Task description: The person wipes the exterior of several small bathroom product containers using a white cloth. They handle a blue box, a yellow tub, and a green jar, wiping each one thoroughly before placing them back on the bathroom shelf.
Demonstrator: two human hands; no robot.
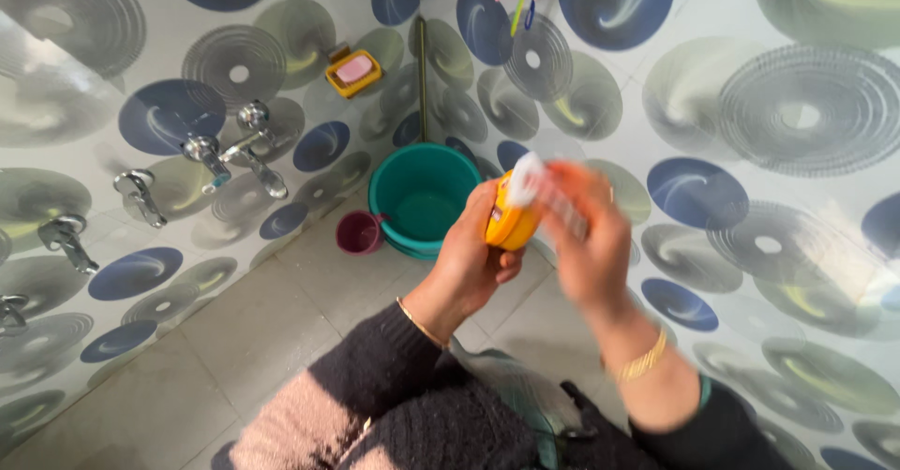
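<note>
A left hand [473, 245] is gripping a yellow container [511, 222], fingers wrapped around it, while the blurred right hand [586, 245] is pinching a white cap [525, 178] above a teal bucket [422, 198].

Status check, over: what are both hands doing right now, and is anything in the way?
Left hand grips yellow bottle. Right hand, blurred, at its white cap. Teal bucket and maroon mug on floor beyond, clear of hands.
</note>
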